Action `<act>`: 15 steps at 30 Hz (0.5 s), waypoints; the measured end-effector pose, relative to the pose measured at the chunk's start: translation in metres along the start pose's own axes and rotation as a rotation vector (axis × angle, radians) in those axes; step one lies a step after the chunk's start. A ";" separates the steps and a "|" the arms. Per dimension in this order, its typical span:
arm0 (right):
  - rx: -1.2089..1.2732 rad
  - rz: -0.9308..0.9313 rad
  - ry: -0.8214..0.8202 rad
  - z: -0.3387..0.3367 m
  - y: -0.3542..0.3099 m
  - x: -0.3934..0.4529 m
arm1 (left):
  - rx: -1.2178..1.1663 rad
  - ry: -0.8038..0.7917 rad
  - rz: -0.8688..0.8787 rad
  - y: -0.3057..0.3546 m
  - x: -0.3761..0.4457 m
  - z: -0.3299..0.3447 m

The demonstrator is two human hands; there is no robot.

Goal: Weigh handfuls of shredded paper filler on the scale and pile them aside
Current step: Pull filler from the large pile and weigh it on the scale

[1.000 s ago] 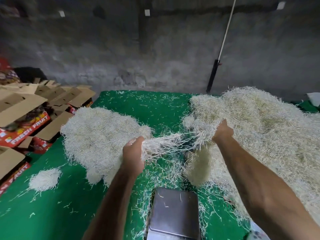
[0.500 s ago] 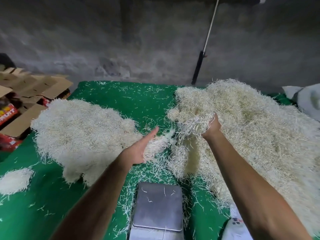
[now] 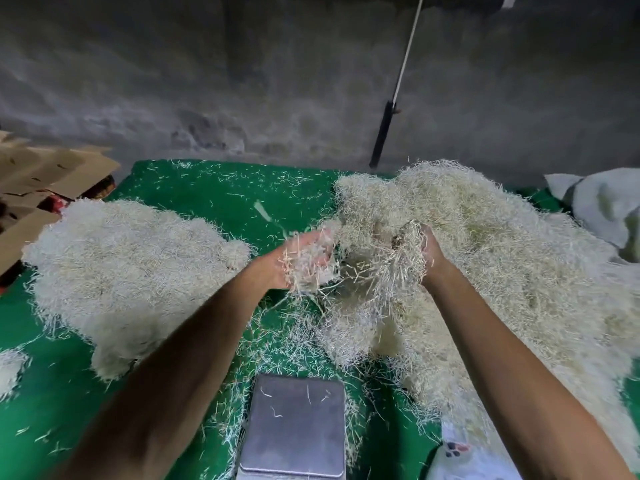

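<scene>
A big heap of pale shredded paper [image 3: 512,258] covers the right side of the green cloth [image 3: 225,192]. A flatter pile of shredded paper [image 3: 131,265] lies on the left. The steel scale [image 3: 294,424] stands near the front edge between my arms, with only a few stray strands on its plate. My right hand [image 3: 431,252] grips a clump of shreds [image 3: 394,271] at the near edge of the big heap, raised off the cloth. My left hand [image 3: 304,258] has straight fingers against the clump's left side, blurred, with strands lying across the palm.
Flattened cardboard boxes [image 3: 52,174] are stacked off the cloth at the left. A small tuft of paper [image 3: 10,372] sits at the far left edge. A white sack [image 3: 606,209] lies at the right, and a white printed object [image 3: 460,452] beside the scale. A pole [image 3: 398,84] leans on the grey wall.
My left hand let go of the stretched strands, opened, and moved right to the clump. My right hand has stayed at the heap's edge, gripping shreds. The view shifted right.
</scene>
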State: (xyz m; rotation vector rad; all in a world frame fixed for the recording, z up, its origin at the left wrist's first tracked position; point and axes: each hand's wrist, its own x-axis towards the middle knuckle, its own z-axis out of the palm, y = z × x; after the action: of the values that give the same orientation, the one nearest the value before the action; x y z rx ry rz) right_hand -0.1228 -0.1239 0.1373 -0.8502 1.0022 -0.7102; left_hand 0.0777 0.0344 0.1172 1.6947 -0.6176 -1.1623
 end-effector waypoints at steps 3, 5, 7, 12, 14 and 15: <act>0.084 0.019 0.093 -0.009 -0.007 0.008 | 0.717 -0.290 -0.069 0.017 -0.002 0.005; 0.070 0.008 0.109 -0.010 -0.014 0.009 | 1.062 -0.247 -0.087 0.008 0.023 0.007; 0.082 -0.009 0.101 -0.012 -0.020 0.012 | 1.089 -0.054 0.074 -0.007 0.054 0.005; 0.095 -0.072 0.106 -0.032 -0.027 0.017 | 0.353 0.478 -0.056 -0.014 0.080 -0.007; 0.070 -0.050 0.134 -0.043 -0.026 0.021 | 0.170 0.517 -0.181 -0.007 0.080 -0.007; 0.063 -0.048 0.139 -0.047 -0.024 0.021 | 0.142 0.475 -0.207 0.001 0.079 -0.002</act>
State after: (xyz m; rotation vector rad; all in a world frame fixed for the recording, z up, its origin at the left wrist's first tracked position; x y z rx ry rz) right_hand -0.1609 -0.1655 0.1359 -0.7806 1.0802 -0.8467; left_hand 0.1127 -0.0290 0.0853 2.1030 -0.2356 -0.8188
